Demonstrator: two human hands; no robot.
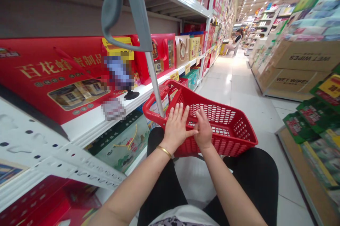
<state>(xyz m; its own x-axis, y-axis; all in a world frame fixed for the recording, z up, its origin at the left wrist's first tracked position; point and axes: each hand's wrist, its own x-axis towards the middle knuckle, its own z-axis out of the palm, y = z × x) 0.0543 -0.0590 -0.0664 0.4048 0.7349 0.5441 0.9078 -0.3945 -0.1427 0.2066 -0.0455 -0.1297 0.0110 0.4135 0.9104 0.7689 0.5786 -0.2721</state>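
Note:
A red plastic shopping basket (225, 113) with perforated sides stands in front of my knees, and no goods show in its visible part. My left hand (175, 127), with a gold bangle at the wrist, is held over its near left side, palm down and fingers spread. Close beside it my right hand (204, 130) is turned edge-on, fingers extended upward and partly overlapping. The two thumbs meet or nearly meet; I cannot tell if they touch. Neither hand holds anything. The basket's metal pole (155, 84) rises to a grey loop handle (127, 17).
At left, a white shelf (148, 90) carries red gift boxes (53, 74) and a small black stand (131, 94) beneath a pixelated object. Cartons marked wet wipes (294, 77) and green packs (305, 123) line the right. Far down the aisle, a person (235, 42) sits.

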